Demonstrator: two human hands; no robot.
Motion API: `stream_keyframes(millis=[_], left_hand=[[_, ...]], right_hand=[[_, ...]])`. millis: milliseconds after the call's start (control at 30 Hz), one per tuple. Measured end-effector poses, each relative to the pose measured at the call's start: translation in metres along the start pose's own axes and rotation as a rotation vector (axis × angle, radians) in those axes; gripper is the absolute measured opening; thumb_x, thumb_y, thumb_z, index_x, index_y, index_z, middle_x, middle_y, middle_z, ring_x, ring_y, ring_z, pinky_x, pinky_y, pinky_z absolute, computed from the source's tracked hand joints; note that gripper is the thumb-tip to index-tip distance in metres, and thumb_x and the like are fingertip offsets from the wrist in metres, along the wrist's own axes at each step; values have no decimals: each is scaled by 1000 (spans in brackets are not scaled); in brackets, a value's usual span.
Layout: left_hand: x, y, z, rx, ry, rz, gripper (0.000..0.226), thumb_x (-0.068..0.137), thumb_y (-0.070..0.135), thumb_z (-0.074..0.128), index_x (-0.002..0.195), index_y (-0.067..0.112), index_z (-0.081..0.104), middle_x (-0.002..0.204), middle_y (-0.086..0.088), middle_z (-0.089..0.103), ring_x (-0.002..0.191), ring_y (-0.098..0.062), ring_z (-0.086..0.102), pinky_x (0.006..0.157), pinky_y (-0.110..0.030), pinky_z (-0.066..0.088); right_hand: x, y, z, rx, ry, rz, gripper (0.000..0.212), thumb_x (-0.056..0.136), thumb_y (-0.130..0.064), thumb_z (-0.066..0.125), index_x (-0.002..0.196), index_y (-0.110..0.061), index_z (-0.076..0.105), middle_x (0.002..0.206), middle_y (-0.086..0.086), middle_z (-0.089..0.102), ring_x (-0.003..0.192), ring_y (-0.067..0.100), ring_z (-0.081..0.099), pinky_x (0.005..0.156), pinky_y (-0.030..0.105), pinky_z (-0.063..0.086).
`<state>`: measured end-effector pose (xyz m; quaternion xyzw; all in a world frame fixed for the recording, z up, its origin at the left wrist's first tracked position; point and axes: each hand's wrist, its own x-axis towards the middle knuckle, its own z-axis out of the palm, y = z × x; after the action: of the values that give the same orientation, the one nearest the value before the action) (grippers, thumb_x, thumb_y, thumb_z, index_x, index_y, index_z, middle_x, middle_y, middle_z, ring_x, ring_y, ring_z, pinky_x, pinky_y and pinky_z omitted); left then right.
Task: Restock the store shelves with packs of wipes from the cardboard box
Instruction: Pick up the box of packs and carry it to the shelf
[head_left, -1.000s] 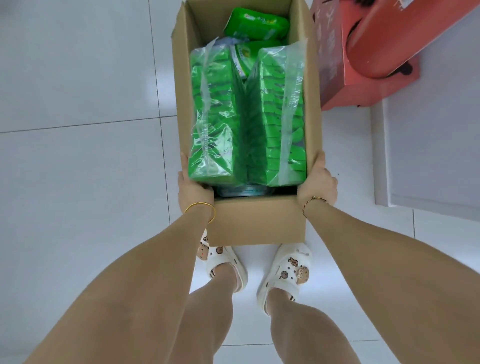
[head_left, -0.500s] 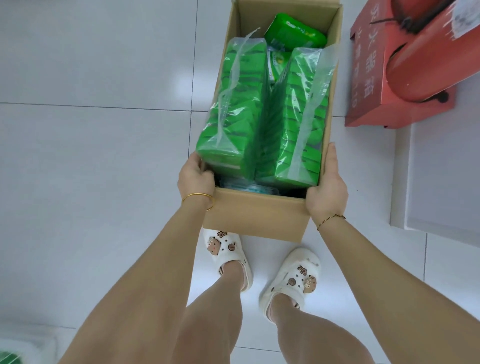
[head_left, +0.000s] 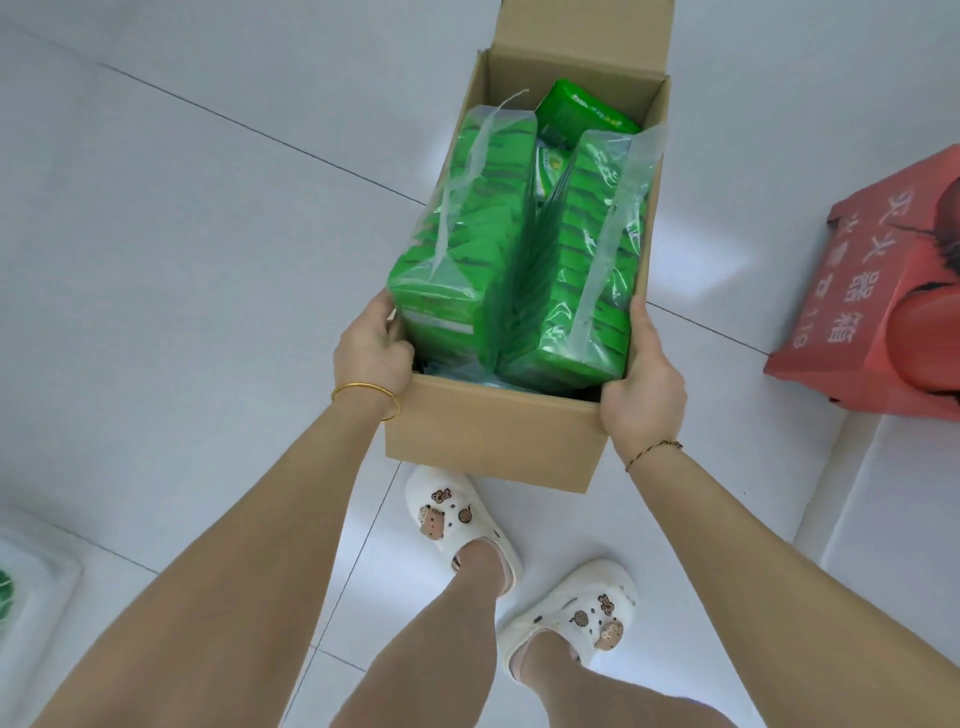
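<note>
The open cardboard box (head_left: 493, 436) holds two clear-bagged bundles of green packs of wipes (head_left: 457, 249) side by side, with a loose pack behind them. The left hand (head_left: 371, 353) and right hand (head_left: 641, 400) grip the box's near corners, thumbs on the rim beside the bundles. A red carton (head_left: 852, 312) sits to the right of the box, and white clogs (head_left: 457, 514) stand below its near wall.
</note>
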<state>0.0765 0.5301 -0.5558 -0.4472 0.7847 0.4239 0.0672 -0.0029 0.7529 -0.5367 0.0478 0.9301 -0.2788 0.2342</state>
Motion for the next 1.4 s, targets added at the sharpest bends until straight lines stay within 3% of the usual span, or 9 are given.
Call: stream_keyframes(millis=[233,400,600,800,967,1200,1400], left_hand=[[68,-31,-94,-78,125,-134,62,75,-5,41,123,32,51,90,-3,64,91,-34,57,77,-31,45],[127,-50,-165,-115,208,-261,66,70,-11,43,123,28,50,96,-1,61,95,-31,56,82,-33,48],[205,-64,-243,-201,330,-431,58,72,-11,40,117,24,51,94,-2,59,96,-33,56,79,-31,46],[290,-80,-328,-208,405,-484,60,76,-8,39,126,24,46,108,-12,63,100,-36,56,82,-34,46],[369,-105,-393,-233,430,-510,57,78,-9,39,126,21,45,106,-13,63,98,-35,56,78,-30,43],[483,-116,-478,-237,438,-519,52,76,-12,40,121,13,46,103,-16,61,92,-33,54,76,-31,42],[585,-105,-509,-330,407,-509,75,76,-14,41,142,19,32,100,-14,62,96,-31,57,78,-29,43]], right_hand=[[39,-130,60,-101,-127,-176,95,72,9,37,146,-44,13,98,10,66,79,29,52,68,32,46],[68,-242,107,-178,-228,-306,92,74,10,37,148,-40,14,106,13,65,93,35,58,80,41,52],[115,-381,166,-271,-356,-446,91,75,9,35,147,-43,14,108,12,64,93,34,57,83,42,52],[147,-511,234,-341,-438,-553,92,74,10,35,147,-41,15,115,11,62,96,33,57,82,41,52],[169,-602,298,-321,-457,-562,94,74,12,35,147,-43,14,109,12,63,83,27,51,78,39,53],[214,-715,370,-326,-474,-568,95,74,11,34,146,-46,10,108,12,60,83,28,48,75,34,47],[284,-805,416,-413,-490,-609,100,76,14,35,146,-47,-1,104,14,56,81,33,53,68,38,47]])
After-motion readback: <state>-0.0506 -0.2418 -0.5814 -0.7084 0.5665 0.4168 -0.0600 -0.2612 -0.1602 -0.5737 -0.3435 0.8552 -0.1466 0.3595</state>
